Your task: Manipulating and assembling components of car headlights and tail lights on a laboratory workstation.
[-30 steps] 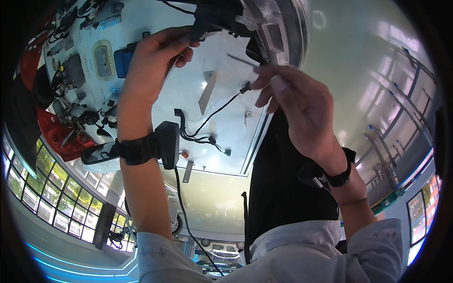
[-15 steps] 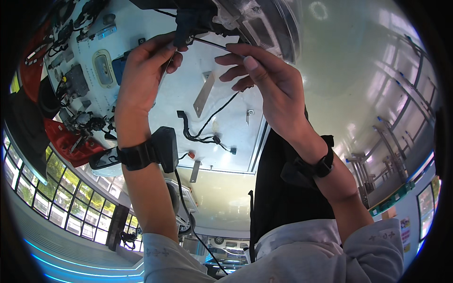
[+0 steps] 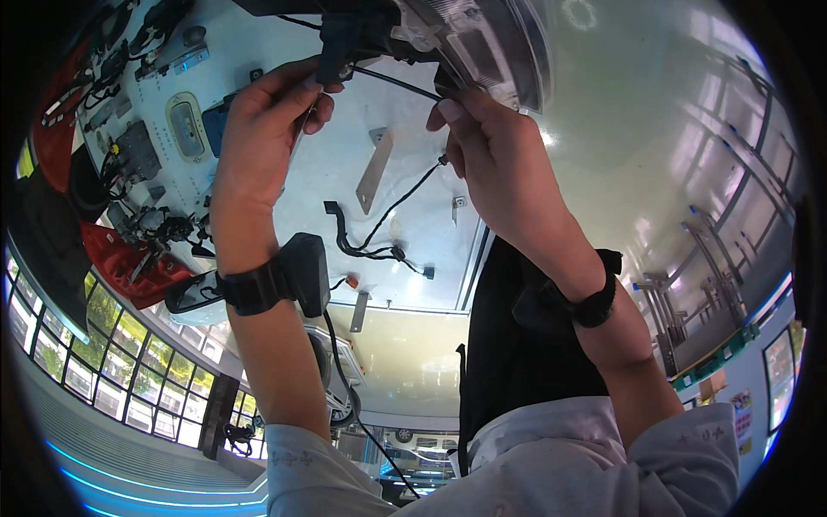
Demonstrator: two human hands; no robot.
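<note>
A car headlight (image 3: 487, 56) with a clear lens lies at the top of the view, and a dark block (image 3: 334, 47) juts from its left side. My left hand (image 3: 258, 142) is closed by that block, thumb and fingers pinching a thin metal strip (image 3: 301, 125); most of the strip is hidden. From a small bolt (image 3: 346, 71) on the block, a thin dark rod (image 3: 392, 82) slants down to the right. The fingers of my right hand (image 3: 508, 164) are curled closed on the rod's other end, below the headlight. The rod's far end is hidden in them.
Below my hands, a black wiring harness (image 3: 340, 233) and a flat metal bracket (image 3: 374, 172) lie on the white table (image 3: 413, 284). Several car parts crowd the left, among them a red lamp (image 3: 129, 267). A black cable (image 3: 338, 362) hangs from my left wrist device.
My right hand's fingers, spread near the rod before, have curled in around its end. The rod's free end has shifted slightly. My left hand has stayed nearly still by the block.
</note>
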